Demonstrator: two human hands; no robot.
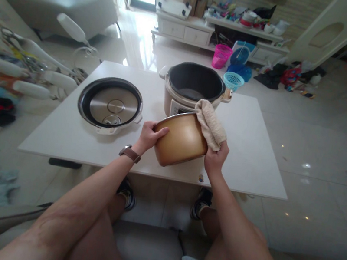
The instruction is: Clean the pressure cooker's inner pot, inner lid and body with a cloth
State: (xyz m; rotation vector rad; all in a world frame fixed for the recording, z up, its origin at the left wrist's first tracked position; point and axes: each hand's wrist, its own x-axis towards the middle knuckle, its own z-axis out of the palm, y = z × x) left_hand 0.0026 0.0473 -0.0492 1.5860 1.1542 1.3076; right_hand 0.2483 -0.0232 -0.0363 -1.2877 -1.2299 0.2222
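A golden-brown inner pot [181,141] is held tilted on its side above the white table, its outer wall toward me. My left hand [150,137] grips its left rim, thumb lying on the outside. On the right, my right hand [217,156] is closed on a beige cloth [210,125] draped over the pot's edge; its fingertips are partly hidden. Just behind the pot stands the pressure cooker body [169,96], uncovered, with a dark cavity. To the left, a round cooker lid [114,105] lies with its metal inner side up.
The white table [239,171] has a small sticker [201,178] near its front edge. Beyond it are a pink basket [221,57], a blue basket [233,80] and a cluttered TV cabinet [196,36]. A ceiling-lamp-like fixture [71,27] with white tubes stands left of the table.
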